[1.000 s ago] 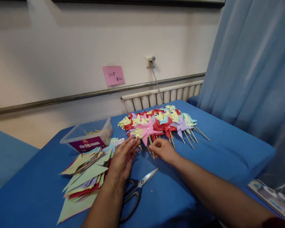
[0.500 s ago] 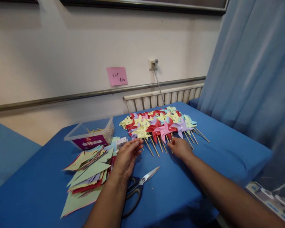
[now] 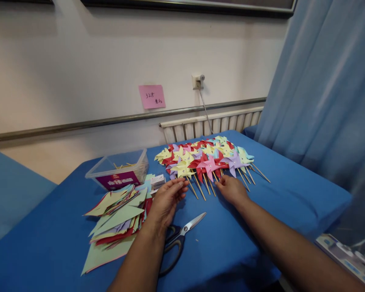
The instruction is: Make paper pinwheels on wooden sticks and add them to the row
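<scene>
A heap of paper pinwheels (image 3: 207, 156) in yellow, red, pink, purple and light blue lies on the blue table (image 3: 292, 190), wooden sticks pointing towards me. A pink pinwheel (image 3: 211, 165) lies in the front row. My right hand (image 3: 231, 190) rests palm down just below its stick, fingertips at the stick ends, holding nothing. My left hand (image 3: 167, 198) lies flat with its fingers stretched towards a yellow pinwheel's stick (image 3: 192, 188), also holding nothing.
Scissors (image 3: 182, 233) lie below my left hand. A fanned stack of coloured paper (image 3: 118, 215) sits to the left, with a clear plastic box (image 3: 118, 170) of sticks behind it. A radiator (image 3: 213, 123) and blue curtain (image 3: 322, 89) border the table.
My right hand laid the pink pinwheel down into the front row and let go of its stick. My left hand stayed flat, shifting slightly.
</scene>
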Motion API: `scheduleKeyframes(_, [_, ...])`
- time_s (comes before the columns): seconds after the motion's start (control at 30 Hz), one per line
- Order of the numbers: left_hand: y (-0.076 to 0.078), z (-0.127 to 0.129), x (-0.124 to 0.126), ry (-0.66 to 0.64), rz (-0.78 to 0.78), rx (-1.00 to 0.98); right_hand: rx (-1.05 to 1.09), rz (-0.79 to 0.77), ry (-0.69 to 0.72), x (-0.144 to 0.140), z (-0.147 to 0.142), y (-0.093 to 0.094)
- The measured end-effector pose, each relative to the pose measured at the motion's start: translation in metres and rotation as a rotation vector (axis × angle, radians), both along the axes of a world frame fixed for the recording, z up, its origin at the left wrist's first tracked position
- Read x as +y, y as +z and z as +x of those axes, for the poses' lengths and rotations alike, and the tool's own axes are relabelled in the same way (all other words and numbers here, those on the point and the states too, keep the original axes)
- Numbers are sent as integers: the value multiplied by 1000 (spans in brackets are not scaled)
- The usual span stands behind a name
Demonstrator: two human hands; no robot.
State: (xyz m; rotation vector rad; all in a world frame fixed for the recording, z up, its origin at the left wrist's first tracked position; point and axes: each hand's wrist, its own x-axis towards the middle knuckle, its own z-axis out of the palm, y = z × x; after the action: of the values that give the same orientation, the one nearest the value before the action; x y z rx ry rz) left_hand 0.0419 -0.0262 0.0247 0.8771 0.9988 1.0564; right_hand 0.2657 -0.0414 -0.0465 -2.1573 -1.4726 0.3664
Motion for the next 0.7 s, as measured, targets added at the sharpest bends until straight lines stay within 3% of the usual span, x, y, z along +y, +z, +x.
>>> scheduleKeyframes(0.17, [0, -1, 0, 2, -10, 15, -2, 51, -14, -2, 1, 0])
scheduleKeyframes(0.3, [-2, -3, 2, -1, 12, 3, -12, 223, -40, -10, -2, 4])
scheduleKeyframes(0.43, [-8, -4, 5, 56, 53, -9, 120, 439, 129, -20, -29, 12])
scheduleKeyframes(0.53, [-14, -3, 6, 141, 92, -1, 424, 479, 276, -12, -67, 14])
scheduleKeyframes(0.63, [-19, -3, 8, 223, 153, 34, 1039, 406, 237, 11, -111, 9])
scheduleKeyframes(0.7, [-23, -5, 12, 306, 223, 86, 1134, 374, 254, 26, -135, 1])
